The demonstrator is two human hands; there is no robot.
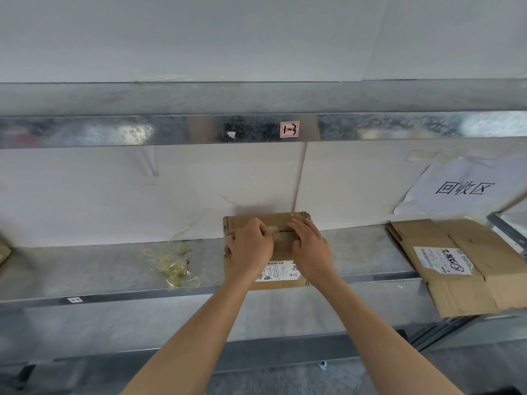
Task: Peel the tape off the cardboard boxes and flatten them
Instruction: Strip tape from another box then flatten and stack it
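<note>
A small brown cardboard box (281, 223) with a white shipping label stands on the metal shelf (99, 269), against the white back wall. Both hands rest on its top. My left hand (251, 246) pinches a strip of clear tape (273, 230) at the box's centre seam. Beside it, my right hand (309, 246) lies flat, fingers pressing the top flap near the seam. A wad of peeled clear tape (174, 266) lies on the shelf to the left of the box.
A flattened cardboard box (462, 263) with a label lies at the shelf's right end, overhanging the front edge. Above it a paper sign (462, 189) is taped to the wall. An upper metal shelf (199, 129) runs overhead. A cardboard corner (4, 252) shows at far left.
</note>
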